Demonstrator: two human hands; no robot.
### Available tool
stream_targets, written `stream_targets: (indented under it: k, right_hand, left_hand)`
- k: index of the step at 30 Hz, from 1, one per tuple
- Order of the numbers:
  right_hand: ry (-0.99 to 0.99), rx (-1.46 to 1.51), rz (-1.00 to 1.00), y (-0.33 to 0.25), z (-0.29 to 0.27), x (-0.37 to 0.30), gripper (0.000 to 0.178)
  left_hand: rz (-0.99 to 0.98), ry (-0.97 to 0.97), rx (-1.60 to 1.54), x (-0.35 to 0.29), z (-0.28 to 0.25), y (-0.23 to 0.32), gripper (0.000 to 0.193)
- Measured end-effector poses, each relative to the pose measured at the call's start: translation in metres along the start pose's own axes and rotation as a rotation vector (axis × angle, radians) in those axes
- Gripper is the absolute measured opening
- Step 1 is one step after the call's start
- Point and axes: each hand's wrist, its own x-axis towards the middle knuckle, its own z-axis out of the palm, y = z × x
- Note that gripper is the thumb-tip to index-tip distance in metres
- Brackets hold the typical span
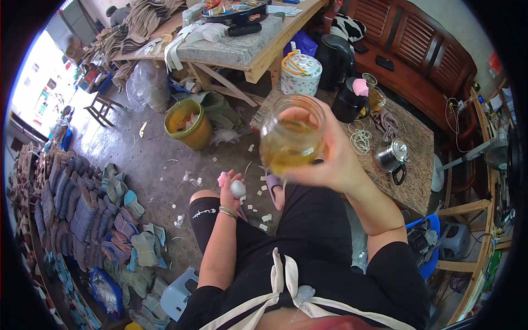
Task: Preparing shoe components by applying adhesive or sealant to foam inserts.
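Note:
Raised in front of me, my right hand (330,154) is closed round a clear glass jar (291,135) with yellowish liquid in it. No lid shows on the jar. Down near my left knee, my left hand (229,197) is closed on a small rounded silvery-white piece (237,190). A pink piece (222,179) sticks out at the same fingers. Whether these two are parts of one thing, I cannot tell.
To the right, a stone-topped low table (410,181) bears a steel pot (392,155), a black kettle (347,102) and a floral container (301,74). A yellow bucket (188,127) stands ahead. Stacked socks (82,203) lie left; white scraps litter the floor (159,157).

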Motion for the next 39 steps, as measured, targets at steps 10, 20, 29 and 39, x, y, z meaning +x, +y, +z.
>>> stream_targets:
  k: [10, 20, 29, 39]
  right_hand:
    - [0.534, -0.318, 0.028, 0.241, -0.085, -0.001, 0.085]
    - [0.731, -0.647, 0.243, 0.284, -0.114, -0.024, 0.092]
    - [0.749, -0.633, 0.340, 0.300, -0.117, -0.023, 0.094]
    - [0.802, -0.592, 0.414, 0.289, -0.108, -0.043, 0.096]
  left_hand:
    - [-0.037, 0.053, 0.043, -0.001, 0.004, 0.000, 0.044]
    - [-0.020, 0.065, 0.064, -0.004, 0.005, 0.004, 0.046]
    - [-0.016, 0.082, 0.078, -0.010, 0.016, 0.006, 0.042]
    - [-0.019, 0.068, 0.081, -0.009, 0.015, 0.005, 0.044]
